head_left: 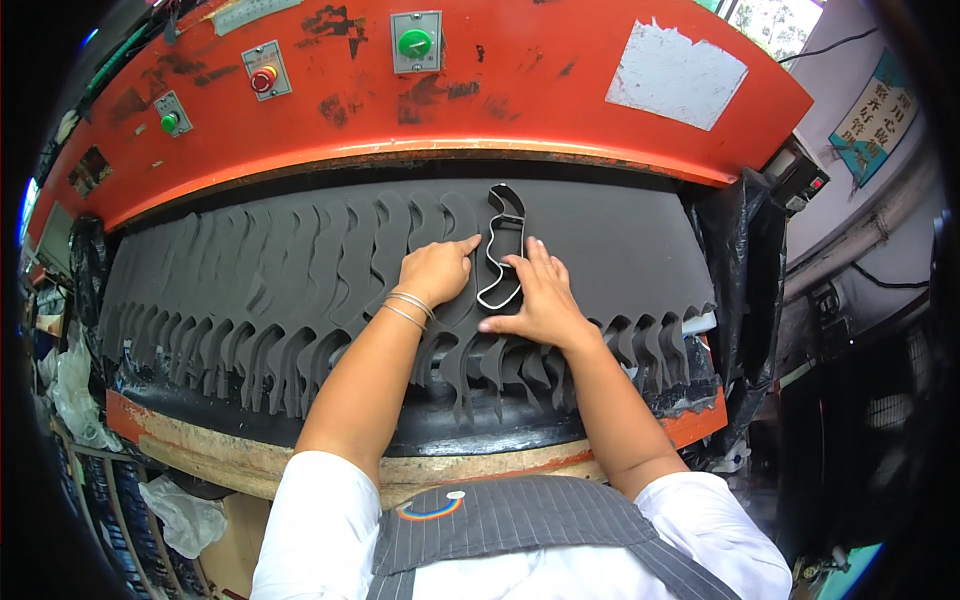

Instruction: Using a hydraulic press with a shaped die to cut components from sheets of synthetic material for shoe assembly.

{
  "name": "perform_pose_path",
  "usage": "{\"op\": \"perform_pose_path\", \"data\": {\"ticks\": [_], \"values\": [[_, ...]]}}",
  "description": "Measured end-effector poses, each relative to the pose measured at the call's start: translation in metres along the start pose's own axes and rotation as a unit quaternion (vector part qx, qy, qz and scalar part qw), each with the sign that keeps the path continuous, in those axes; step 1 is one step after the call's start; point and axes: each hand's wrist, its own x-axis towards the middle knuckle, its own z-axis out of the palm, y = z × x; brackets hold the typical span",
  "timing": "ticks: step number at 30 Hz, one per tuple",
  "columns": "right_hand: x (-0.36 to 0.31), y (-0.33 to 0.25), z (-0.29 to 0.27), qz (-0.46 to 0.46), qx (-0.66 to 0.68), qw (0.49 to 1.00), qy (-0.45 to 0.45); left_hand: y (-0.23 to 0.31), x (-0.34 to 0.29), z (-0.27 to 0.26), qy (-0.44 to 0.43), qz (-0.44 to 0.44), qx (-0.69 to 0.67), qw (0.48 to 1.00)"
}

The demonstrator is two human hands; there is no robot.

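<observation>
A wavy steel cutting die [498, 284] lies on a dark grey foam sheet [620, 235], lengthwise away from me. Along its right side is my right hand [545, 300], gripping it with one finger hooked over the inside; the thumb reaches left past its near end. Left of the die, my left hand [437, 270] rests on the sheet holding nothing. Its index finger is stretched towards the die's edge, and the other fingers are partly hidden. Rows of curved cuts [345, 240] run across the sheet's left part. Wavy cut strips [265, 360] hang along its near edge.
Behind the sheet rises an orange machine beam [500, 110] with a green knob [414, 43], a red button [263, 79] and a green button [169, 122]. Black plastic [745, 290] hangs at the right; a worn ledge [480, 468] runs along the front.
</observation>
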Motion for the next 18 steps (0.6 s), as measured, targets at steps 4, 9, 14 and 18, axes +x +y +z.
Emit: {"op": "perform_pose_path", "data": {"ticks": [4,9,14,18], "values": [[0.004,0.002,0.003,-0.021,0.021,1.000,0.001,-0.005,0.004,0.002,-0.021,0.004,-0.015,1.000],[-0.005,0.003,0.006,-0.042,0.005,0.999,-0.011,-0.005,0.000,0.001,-0.048,0.012,-0.047,0.998],[-0.005,0.002,0.003,-0.040,-0.020,0.999,-0.015,-0.004,0.005,0.000,-0.058,0.027,-0.063,0.996],[0.006,-0.011,0.003,-0.033,-0.031,0.999,-0.030,-0.031,0.013,0.009,0.001,0.068,-0.069,0.995]]}}
